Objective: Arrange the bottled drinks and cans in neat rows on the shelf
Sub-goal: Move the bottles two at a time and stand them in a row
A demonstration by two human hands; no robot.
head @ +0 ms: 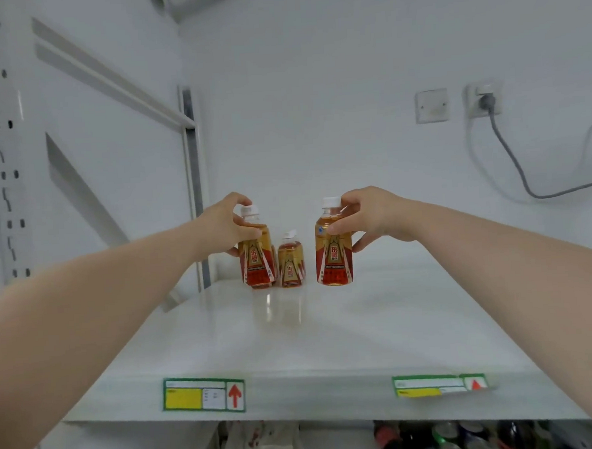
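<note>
Rows barely started, I judge: my left hand (224, 224) grips 1 bottle (257, 260) just left of the middle bottles (291, 264) on the shelf (379, 330), my right hand (373, 213) grips a 2nd bottle (334, 256) just right of them; cans (446, 434) beneath them wait.

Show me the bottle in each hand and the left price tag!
Left-hand bottle (258, 264): head view, on its red label.
Right-hand bottle (334, 258): head view, on its red label.
Left price tag (183, 398): head view, on its yellow patch.
</note>
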